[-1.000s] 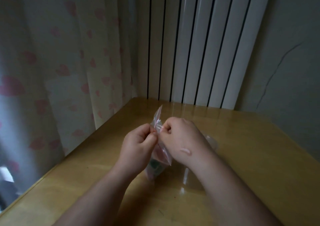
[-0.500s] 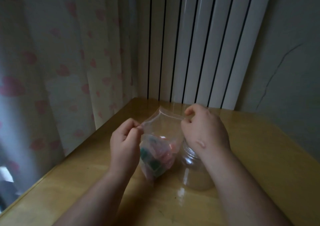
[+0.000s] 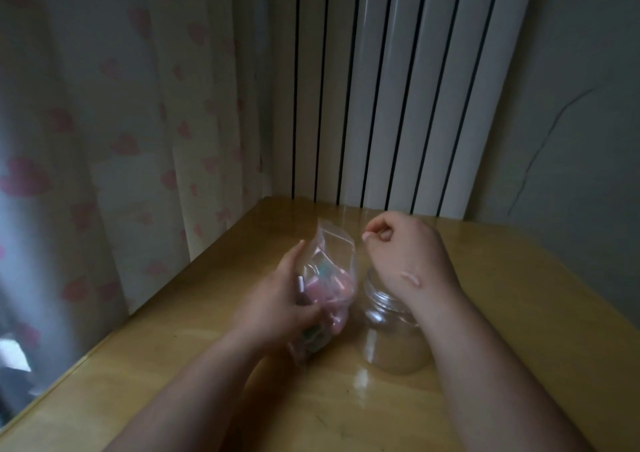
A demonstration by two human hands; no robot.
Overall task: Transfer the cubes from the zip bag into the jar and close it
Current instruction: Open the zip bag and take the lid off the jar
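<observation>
Wooden table (image 3: pixel 519 313), dim corner, curtain left. Left hand (image 3: pixel 277 299) grips zip bag (image 3: pixel 332 271) upright, mouth up, cubes (image 3: pixel 325 281) inside. Jar (image 3: pixel 391 333) stands just right of bag, lidless. Right hand (image 3: pixel 405 254) loosely curled, empty, above jar mouth, nearer jar.
</observation>
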